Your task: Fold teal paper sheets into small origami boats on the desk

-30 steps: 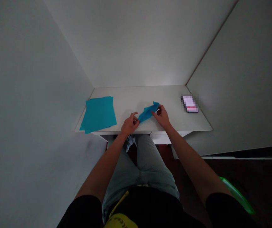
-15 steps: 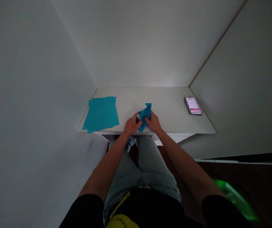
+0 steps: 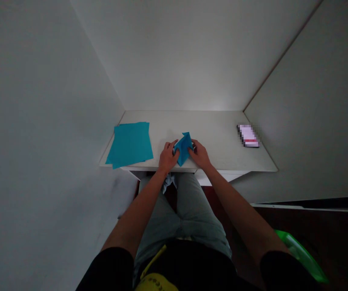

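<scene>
**Folded blue paper (image 3: 183, 148) held between two hands, its tip pointing at the far wall.**

Its long axis runs from the front edge of the white desk (image 3: 210, 129) toward the back, leaning slightly right. The left hand (image 3: 168, 157) and right hand (image 3: 200, 154) sit close together, gripping its opposite sides. Left of the folded paper, just apart from it, lies a stack of blue paper sheets (image 3: 130, 144). Well to its right, near the desk's right corner, lies a pixelated flat object (image 3: 248, 136). Pale walls (image 3: 177, 52) rise behind the desk, and beyond it to the right, a green plastic item (image 3: 301, 256) lies low on the dark floor.
</scene>
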A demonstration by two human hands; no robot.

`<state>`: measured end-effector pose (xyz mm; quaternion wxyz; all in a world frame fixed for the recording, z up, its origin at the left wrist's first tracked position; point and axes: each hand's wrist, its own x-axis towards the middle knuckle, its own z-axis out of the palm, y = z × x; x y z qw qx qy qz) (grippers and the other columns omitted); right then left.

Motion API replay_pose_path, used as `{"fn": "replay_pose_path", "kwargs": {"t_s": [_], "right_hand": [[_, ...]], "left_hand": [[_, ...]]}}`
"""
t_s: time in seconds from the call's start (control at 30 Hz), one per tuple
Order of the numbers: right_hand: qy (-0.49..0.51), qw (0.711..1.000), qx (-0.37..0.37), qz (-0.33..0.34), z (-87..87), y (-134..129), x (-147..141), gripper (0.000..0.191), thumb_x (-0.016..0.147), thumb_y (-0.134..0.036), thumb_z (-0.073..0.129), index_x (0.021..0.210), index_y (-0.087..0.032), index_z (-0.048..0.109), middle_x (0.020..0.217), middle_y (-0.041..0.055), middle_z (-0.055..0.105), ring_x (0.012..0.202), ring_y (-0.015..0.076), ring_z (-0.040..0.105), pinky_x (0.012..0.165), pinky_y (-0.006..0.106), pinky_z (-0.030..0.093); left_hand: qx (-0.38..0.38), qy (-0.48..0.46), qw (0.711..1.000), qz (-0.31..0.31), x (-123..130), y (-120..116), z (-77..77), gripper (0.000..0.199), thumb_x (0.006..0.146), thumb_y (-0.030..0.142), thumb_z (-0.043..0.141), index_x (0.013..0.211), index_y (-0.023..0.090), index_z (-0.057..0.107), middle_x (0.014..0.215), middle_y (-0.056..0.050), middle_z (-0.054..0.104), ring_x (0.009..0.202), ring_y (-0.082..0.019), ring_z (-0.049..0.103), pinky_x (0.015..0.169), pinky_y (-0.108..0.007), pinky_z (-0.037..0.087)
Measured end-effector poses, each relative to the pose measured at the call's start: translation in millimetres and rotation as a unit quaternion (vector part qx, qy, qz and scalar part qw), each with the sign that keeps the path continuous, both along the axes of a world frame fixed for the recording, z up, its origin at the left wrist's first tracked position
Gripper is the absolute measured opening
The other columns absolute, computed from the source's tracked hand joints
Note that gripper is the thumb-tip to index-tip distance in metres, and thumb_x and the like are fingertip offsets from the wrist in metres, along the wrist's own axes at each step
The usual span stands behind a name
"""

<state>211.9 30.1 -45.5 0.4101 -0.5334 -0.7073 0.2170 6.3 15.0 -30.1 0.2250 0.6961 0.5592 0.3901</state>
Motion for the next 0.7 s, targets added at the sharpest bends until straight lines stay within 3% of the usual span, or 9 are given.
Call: {"fn": "replay_pose_path", "kwargs": {"t_s": [0.2, 0.33, 0.47, 0.57, 0.7], "right_hand": [[-0.052, 0.995, 0.035, 0.082, -5.4, -1, 46, 0.032, 0.102, -0.032, 0.065, 0.130, -0.026, 0.078, 0.107, 0.0084, 0.069, 0.071, 0.0172, 0.062, 0.075, 0.036, 0.056], [-0.120, 0.987, 0.052, 0.092, -5.9, -6, 71, 0.026, 0.103, -0.027, 0.063, 0.118, -0.028, 0.084, 0.108, 0.0087, 0.069, 0.071, 0.0166, 0.061, 0.076, 0.036, 0.054], [-0.167, 0.980, 0.057, 0.094, -6.2, -12, 80, 0.024, 0.101, -0.030, 0.067, 0.118, -0.027, 0.085, 0.114, 0.0096, 0.070, 0.072, 0.0167, 0.062, 0.078, 0.037, 0.053], [-0.190, 0.973, 0.071, 0.107, -4.1, -19, 85, 0.030, 0.101, -0.034, 0.069, 0.128, -0.028, 0.081, 0.121, 0.0115, 0.070, 0.086, 0.0217, 0.067, 0.087, 0.041, 0.053], [-0.218, 0.965, 0.088, 0.113, 0.0, -32, 98, 0.027, 0.104, -0.040, 0.068, 0.125, -0.031, 0.082, 0.125, 0.0117, 0.070, 0.097, 0.0261, 0.069, 0.093, 0.046, 0.050]], "left_hand": [[0.000, -0.028, 0.999, 0.019, -3, 3, -0.8, 0.031, 0.095, 0.016, 0.067, 0.122, 0.024, 0.080, 0.120, -0.006, 0.058, 0.082, -0.014, 0.062, 0.088, -0.031, 0.056], [-0.012, 0.014, 1.000, 0.015, -4, 5, -1.3, 0.031, 0.089, 0.012, 0.074, 0.115, 0.025, 0.084, 0.116, -0.006, 0.060, 0.079, -0.014, 0.061, 0.089, -0.033, 0.056], [-0.019, 0.098, 0.994, -0.045, -5, 3, 2.0, 0.036, 0.082, 0.018, 0.085, 0.117, 0.028, 0.086, 0.115, -0.005, 0.067, 0.091, -0.019, 0.068, 0.095, -0.037, 0.054], [-0.007, 0.134, 0.986, -0.100, -6, 0, 4.1, 0.042, 0.079, 0.027, 0.091, 0.120, 0.030, 0.085, 0.123, -0.005, 0.071, 0.106, -0.023, 0.070, 0.104, -0.042, 0.051], [0.017, 0.146, 0.977, -0.153, -7, -1, 3.7, 0.036, 0.081, 0.030, 0.092, 0.117, 0.030, 0.086, 0.123, -0.006, 0.076, 0.119, -0.028, 0.069, 0.109, -0.046, 0.049]]}}
